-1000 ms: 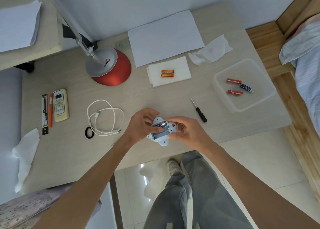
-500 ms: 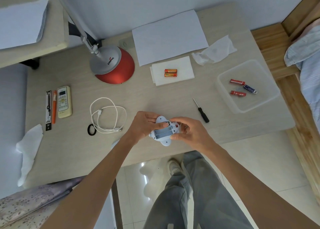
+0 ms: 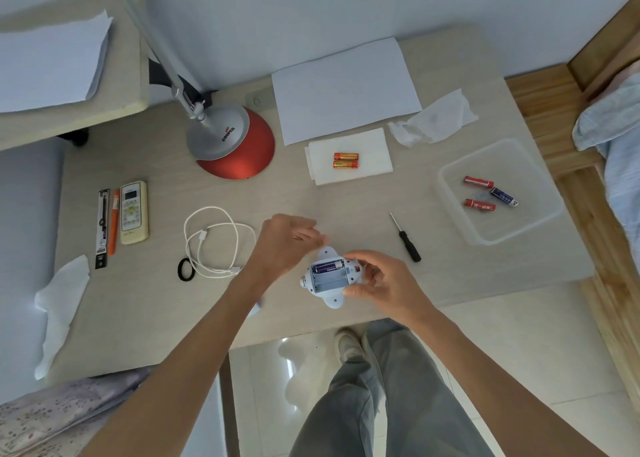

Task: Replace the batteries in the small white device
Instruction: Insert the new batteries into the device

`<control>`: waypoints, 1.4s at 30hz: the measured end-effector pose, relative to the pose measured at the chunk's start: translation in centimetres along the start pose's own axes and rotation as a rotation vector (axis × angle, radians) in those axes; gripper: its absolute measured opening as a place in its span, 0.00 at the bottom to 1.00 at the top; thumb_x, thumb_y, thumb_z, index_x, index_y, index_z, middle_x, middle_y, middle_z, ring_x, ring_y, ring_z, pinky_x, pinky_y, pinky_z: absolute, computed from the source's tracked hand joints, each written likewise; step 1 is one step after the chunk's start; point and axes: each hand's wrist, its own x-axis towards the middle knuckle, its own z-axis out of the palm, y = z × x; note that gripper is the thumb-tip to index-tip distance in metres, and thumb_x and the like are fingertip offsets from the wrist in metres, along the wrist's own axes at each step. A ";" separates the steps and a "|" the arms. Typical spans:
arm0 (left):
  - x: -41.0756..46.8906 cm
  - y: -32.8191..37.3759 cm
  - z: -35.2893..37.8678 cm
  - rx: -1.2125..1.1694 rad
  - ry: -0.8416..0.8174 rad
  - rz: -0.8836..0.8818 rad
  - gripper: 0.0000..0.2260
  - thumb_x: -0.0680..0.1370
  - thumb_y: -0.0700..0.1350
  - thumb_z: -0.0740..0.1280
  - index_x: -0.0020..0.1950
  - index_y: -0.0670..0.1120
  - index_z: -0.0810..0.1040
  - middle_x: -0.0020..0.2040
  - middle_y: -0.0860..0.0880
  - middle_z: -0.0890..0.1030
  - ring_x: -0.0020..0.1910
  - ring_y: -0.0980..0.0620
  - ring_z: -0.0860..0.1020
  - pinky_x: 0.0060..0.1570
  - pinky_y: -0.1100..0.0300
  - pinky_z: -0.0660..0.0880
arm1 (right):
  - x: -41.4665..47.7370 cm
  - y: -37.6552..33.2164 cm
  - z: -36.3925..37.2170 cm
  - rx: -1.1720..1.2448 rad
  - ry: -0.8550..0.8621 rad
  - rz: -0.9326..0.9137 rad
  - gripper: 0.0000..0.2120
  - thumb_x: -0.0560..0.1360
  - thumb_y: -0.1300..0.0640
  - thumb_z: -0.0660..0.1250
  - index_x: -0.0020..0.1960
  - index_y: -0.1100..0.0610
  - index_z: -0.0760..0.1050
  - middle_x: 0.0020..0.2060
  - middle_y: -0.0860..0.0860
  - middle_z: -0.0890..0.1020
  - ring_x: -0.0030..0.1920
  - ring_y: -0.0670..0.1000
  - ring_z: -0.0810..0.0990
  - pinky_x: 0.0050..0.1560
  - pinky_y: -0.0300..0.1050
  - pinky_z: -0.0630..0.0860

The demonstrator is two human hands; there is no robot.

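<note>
1. The small white device (image 3: 329, 278) is held just above the near edge of the tabletop (image 3: 346, 207), back side up, with its battery bay uncovered. One purple battery (image 3: 327, 267) is seen in the far slot; the nearer slots look empty.
2. The device's right end is pinched by the right hand (image 3: 381, 283), fingers curled over the far edge and thumb under the near one.
3. The left hand (image 3: 285, 240) is raised just left of the device and is not touching it. It is blurred, so whether anything is held in it cannot be told.
4. The device is judged light and rigid, with a smooth plastic shell that could slip. The thin rounded tabs and the bay's contacts are probably the fragile parts.
5. It would best be gripped by the solid sides of the body, with the bay left clear for fingertips.
6. Two orange batteries (image 3: 345, 160) lie on a folded tissue (image 3: 370, 152) beyond both hands, presumably the fresh ones.
7. A small screwdriver (image 3: 407, 240) lies just beyond the right hand.
8. Farther right, three batteries (image 3: 479, 182) rest in a clear tray (image 3: 450, 214).
9. A coiled white cable (image 3: 207, 242) lies to the left of the left hand.
</note>
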 end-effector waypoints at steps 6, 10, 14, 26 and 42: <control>5.3 4.6 -1.6 0.256 0.178 0.350 0.18 0.78 0.45 0.79 0.67 0.44 0.85 0.58 0.46 0.85 0.53 0.48 0.83 0.58 0.52 0.82 | -0.2 0.1 -0.3 -0.038 -0.006 0.002 0.26 0.72 0.52 0.82 0.67 0.46 0.79 0.54 0.46 0.83 0.45 0.52 0.79 0.50 0.53 0.81; 9.3 6.2 -1.0 0.421 0.137 0.482 0.16 0.81 0.44 0.75 0.69 0.47 0.83 0.61 0.46 0.82 0.60 0.45 0.80 0.62 0.47 0.79 | -0.3 0.0 -0.4 -0.035 -0.020 0.029 0.26 0.72 0.53 0.82 0.67 0.46 0.78 0.54 0.46 0.83 0.46 0.52 0.80 0.51 0.53 0.81; 11.8 7.3 -0.2 0.499 0.083 0.513 0.14 0.84 0.45 0.71 0.69 0.46 0.83 0.62 0.47 0.82 0.62 0.45 0.78 0.60 0.50 0.76 | -0.3 -0.1 -0.3 -0.030 -0.023 0.041 0.26 0.72 0.52 0.82 0.67 0.46 0.78 0.53 0.44 0.82 0.46 0.51 0.79 0.50 0.50 0.81; 15.8 6.4 1.2 0.473 -0.010 0.411 0.07 0.79 0.47 0.77 0.56 0.53 0.88 0.49 0.53 0.81 0.51 0.52 0.75 0.55 0.45 0.78 | -0.3 -0.5 -0.5 -0.011 -0.024 0.093 0.26 0.72 0.51 0.82 0.67 0.43 0.78 0.51 0.40 0.81 0.46 0.49 0.78 0.49 0.44 0.79; 10.9 7.9 -1.4 0.029 0.094 0.319 0.09 0.74 0.42 0.83 0.52 0.50 0.88 0.49 0.52 0.87 0.46 0.56 0.83 0.51 0.60 0.81 | -0.2 -0.6 -0.9 0.002 -0.046 0.082 0.25 0.72 0.51 0.82 0.67 0.46 0.78 0.51 0.47 0.83 0.45 0.53 0.78 0.49 0.53 0.80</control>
